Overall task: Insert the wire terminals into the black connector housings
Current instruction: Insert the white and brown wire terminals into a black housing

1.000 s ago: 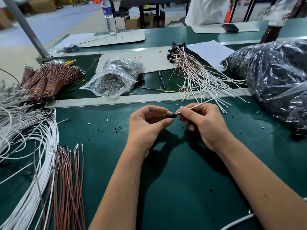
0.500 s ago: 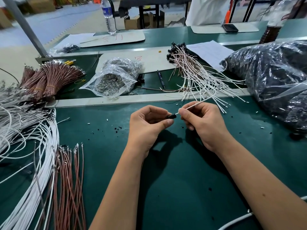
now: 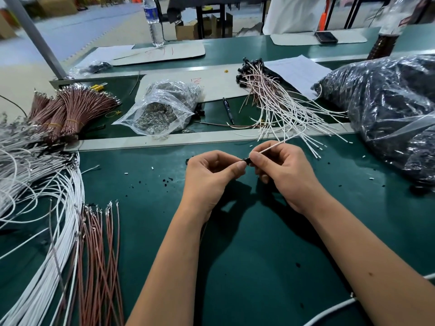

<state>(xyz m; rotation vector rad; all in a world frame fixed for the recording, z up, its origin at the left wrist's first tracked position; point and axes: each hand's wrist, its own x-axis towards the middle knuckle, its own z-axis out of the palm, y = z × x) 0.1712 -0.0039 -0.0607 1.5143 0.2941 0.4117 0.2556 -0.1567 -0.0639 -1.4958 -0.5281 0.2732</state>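
The left hand (image 3: 211,175) pinches a small black housing (image 3: 246,160) above the green counter (image 3: 259,267), while the right hand (image 3: 280,170) grips a white wire (image 3: 277,145) just behind its tip, aimed at the housing's opening. The risk is a skewed entry — a tilted terminal could bend or jam instead of seating, or the tiny housing could slip from the pinch.
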